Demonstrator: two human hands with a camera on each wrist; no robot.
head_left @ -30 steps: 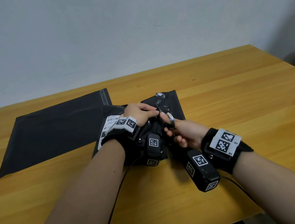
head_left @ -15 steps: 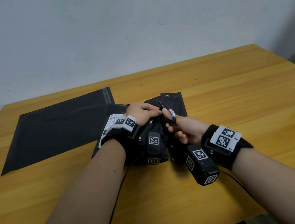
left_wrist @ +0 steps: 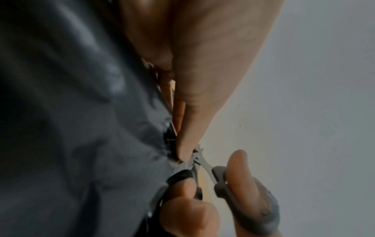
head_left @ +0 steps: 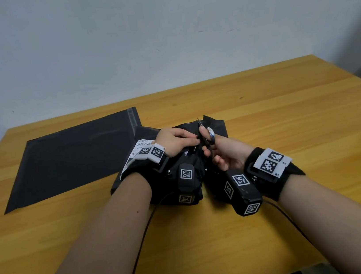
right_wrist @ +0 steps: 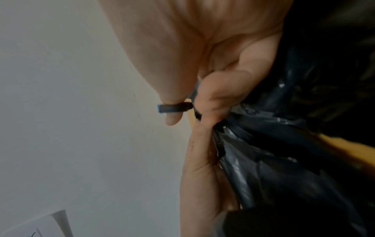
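At mid surface [head_left: 288,121], black mailer bag [head_left: 219,128] pinched at its cut edge by left hand [head_left: 173,142] fingers, scissors [head_left: 200,126] gripped in right hand [head_left: 226,153] fingers just alongside, blades pointing away from the body along the cut.

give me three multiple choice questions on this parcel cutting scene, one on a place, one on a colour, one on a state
1. Where does the flat mailer bag lie relative to the parcel being cut?
A. to its left
B. to its right
C. on top of it

2. What colour is the table?
A. white
B. yellow wood
C. green

3. What is the right hand doing?
A. lying flat on the table
B. gripping scissors
C. holding a pen

Answers:
1 A, the head view shows it flat on the left side of the table.
2 B, yellow planks show all around.
3 B, the left wrist view shows fingers through the handles.
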